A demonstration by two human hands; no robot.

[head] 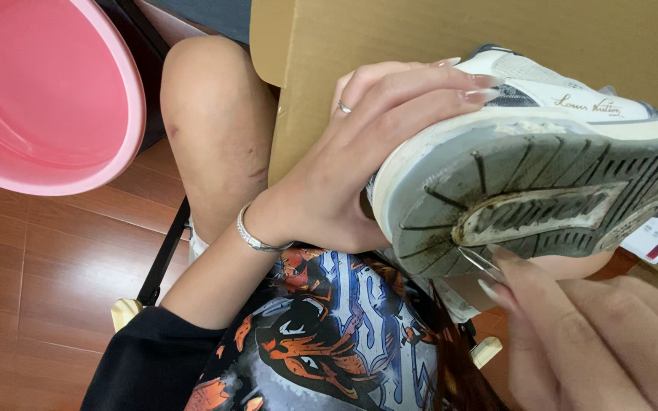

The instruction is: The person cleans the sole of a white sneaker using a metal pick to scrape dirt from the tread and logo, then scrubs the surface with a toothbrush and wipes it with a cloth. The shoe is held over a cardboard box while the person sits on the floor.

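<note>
Left hand (359,152) wraps sneaker (542,160) at toe end, sole turned up, shoe held above lap in front of cardboard box (390,38). Right hand (595,335) pinches thin metal pick (480,261), tip in dirty tread groove. Risks — pick slips off rubber toward left palm; hard prying gouges sole; grit flicks onto patterned shirt (329,327). Pink basin (47,91) sits well apart, left.

You get soft, even indoor light with no harsh glare. The pink basin (47,99) glows evenly, and the wooden floor (55,281) carries a mild sheen. The sneaker sole (542,205) is sharp, its grooves dark with shadow. Your right hand (595,342), closest to the lens, is blurred.
</note>
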